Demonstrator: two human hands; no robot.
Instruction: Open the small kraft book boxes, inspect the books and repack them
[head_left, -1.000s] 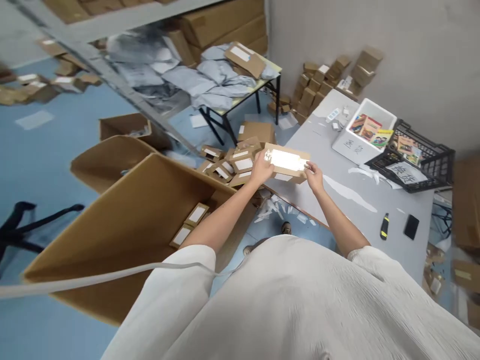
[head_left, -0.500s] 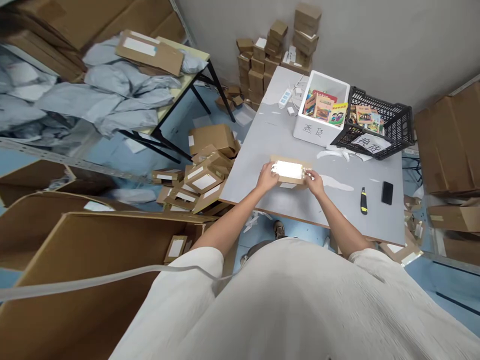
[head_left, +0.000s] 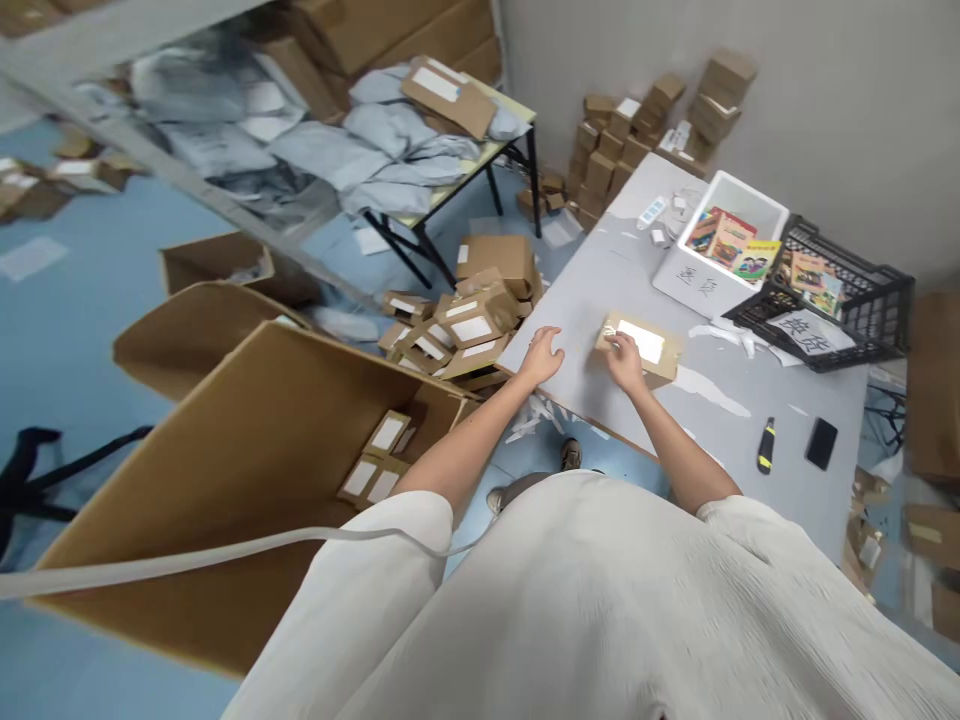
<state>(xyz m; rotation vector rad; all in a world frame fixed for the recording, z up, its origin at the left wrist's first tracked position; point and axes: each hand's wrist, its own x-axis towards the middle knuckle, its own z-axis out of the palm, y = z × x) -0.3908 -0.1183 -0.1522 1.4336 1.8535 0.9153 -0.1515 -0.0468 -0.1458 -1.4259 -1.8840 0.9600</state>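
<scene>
A small brown cardboard box (head_left: 663, 372) with a white label on top and shiny clear tape at its left end lies on the grey table (head_left: 592, 300). My right hand (head_left: 625, 364) is at that left end, fingers curled in a grip on the box; the fingertips are partly hidden. To the left, apart from the box, my left hand (head_left: 541, 358) hovers over the table edge, empty, its fingers apart. A black and yellow utility knife (head_left: 766, 446) and a black phone (head_left: 822, 444) lie to the right.
Behind the box stand a white foam bin (head_left: 701, 285) and a black plastic crate (head_left: 862, 350), both holding booklets. A large open carton (head_left: 225, 490) with small boxes inside is at my left. Heaped parcels (head_left: 472, 325) lie on the floor beside the table.
My left hand has let go of the box and moved left. My right hand has shifted from the box's right end to its left end. The view has turned left.
</scene>
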